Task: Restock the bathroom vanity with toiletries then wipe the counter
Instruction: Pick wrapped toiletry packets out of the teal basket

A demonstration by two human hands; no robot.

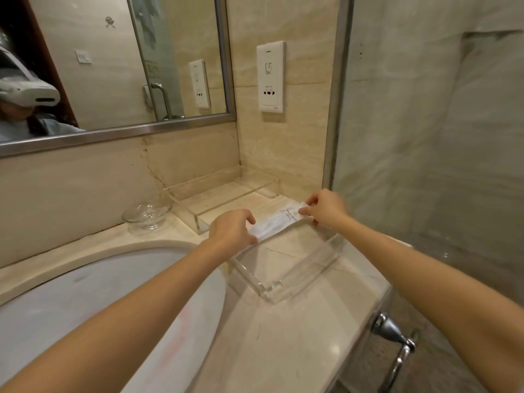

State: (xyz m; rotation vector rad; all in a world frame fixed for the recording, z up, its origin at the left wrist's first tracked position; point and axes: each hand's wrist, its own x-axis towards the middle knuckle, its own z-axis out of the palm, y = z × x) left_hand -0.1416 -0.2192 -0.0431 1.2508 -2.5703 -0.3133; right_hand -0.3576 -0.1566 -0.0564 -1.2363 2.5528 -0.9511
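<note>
Restocking seems to be only at its beginning, judged from the head view, the single view given. The left hand (232, 228) pinches the left end of a white packet (279, 221) between thumb and fingers, and the right hand (326, 207) pinches the right end in the same way, so both hands are closed on this one packet and it is stretched flat between them. The packet is over the far edge of the front clear tray (300, 282), which stands near the right edge of the counter (283, 350). I cannot tell whether the packet already touches the tray rim or is just above it.

No other toiletry shows in the front tray, and none shows in the rear clear tray (187, 211), which sits in the far right corner of the counter against the wall. A glass bowl (147, 214) stands just beside the rear tray, at the far edge of the counter behind the sink basin (99, 293), and I see nothing in it either.

My judgement is that this packet is the first item to go in, so nearly all of the restocking is left. The wiping is not yet begun: no cloth is in view, and faint marks show on the counter surface near its front edge
</note>
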